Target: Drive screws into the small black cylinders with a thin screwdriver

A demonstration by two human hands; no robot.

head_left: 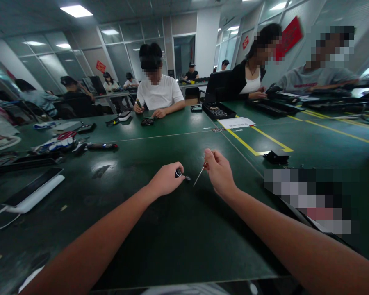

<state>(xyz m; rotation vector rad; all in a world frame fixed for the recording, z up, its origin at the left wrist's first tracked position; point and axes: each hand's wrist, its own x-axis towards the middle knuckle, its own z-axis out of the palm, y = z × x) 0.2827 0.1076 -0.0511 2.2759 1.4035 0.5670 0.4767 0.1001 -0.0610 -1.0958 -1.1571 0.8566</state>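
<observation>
Above a dark green counter (172, 241), the left hand's grip (166, 179) pinches a small dark piece with a pale ring (178, 173); another tiny dark part (187, 178) sits just beside its fingertips. The right hand's grip (219, 172) holds a thin metal-shafted tool (198, 176), slanting down toward the left hand, its tip near that tiny part. To the left lie a black-topped white slab (33, 192) with a white cable (1, 224), a dark pen (101, 146) and red-handled scissors (67, 135). Across, a co-worker in a white T-shirt (158, 92) bends over a dark device (147, 121).
</observation>
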